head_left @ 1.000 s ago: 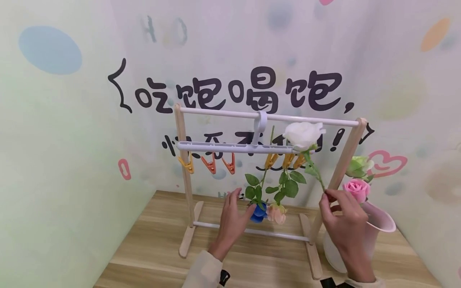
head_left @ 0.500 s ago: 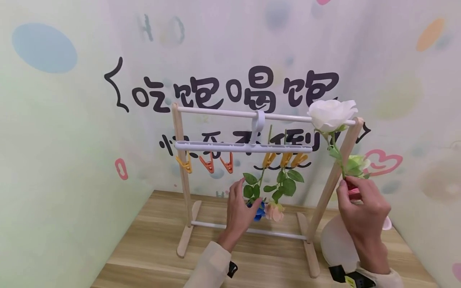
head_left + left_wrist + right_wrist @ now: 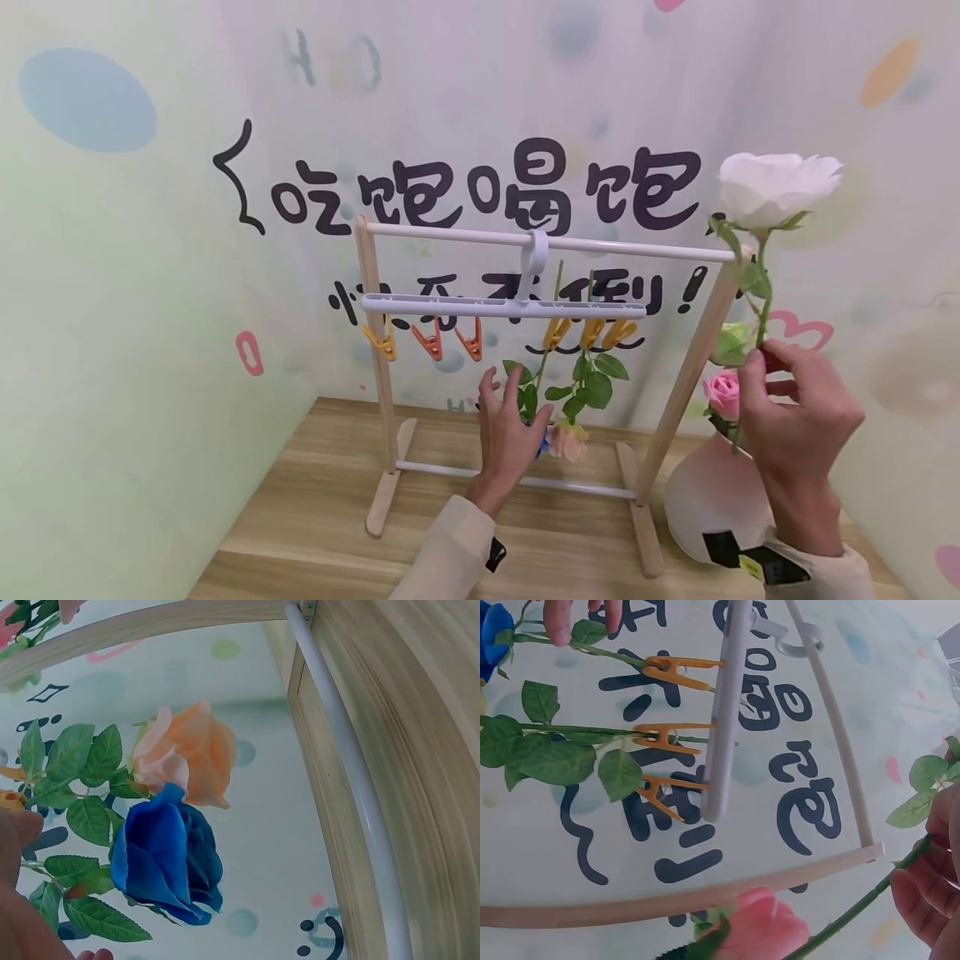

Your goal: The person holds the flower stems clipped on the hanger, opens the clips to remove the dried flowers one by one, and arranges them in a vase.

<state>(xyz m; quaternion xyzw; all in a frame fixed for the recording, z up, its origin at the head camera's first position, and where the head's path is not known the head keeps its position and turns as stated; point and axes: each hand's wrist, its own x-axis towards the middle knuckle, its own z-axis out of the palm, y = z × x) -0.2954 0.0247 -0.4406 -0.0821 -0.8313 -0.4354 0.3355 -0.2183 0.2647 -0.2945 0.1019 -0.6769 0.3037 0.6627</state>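
Note:
My right hand (image 3: 798, 408) pinches the green stem of a white rose (image 3: 776, 187), its bloom upright above the rack's right end. The lower stem (image 3: 847, 916) slants past a pink rose (image 3: 765, 930) in the right wrist view. My left hand (image 3: 510, 437), fingers spread and relaxed, is beside a blue rose (image 3: 165, 859) and overlaps it in the head view. Blue and peach roses (image 3: 567, 440) hang bloom-down from yellow clips (image 3: 556, 335) under a pale hanger (image 3: 450, 307). A further yellow clip (image 3: 621, 335) at the right end holds nothing.
The hanger hooks over the top bar of a wooden rack (image 3: 678, 400). On its left side hang a yellow clip (image 3: 381, 342) and two orange clips (image 3: 427, 340). Right of the rack, a pale vase (image 3: 712, 508) holds pink and pale green roses (image 3: 731, 343).
My right hand has carried the white rose from in front of the hanger's right end rightward and up, turning it upright. My left hand has shifted slightly right, beside the blue rose.

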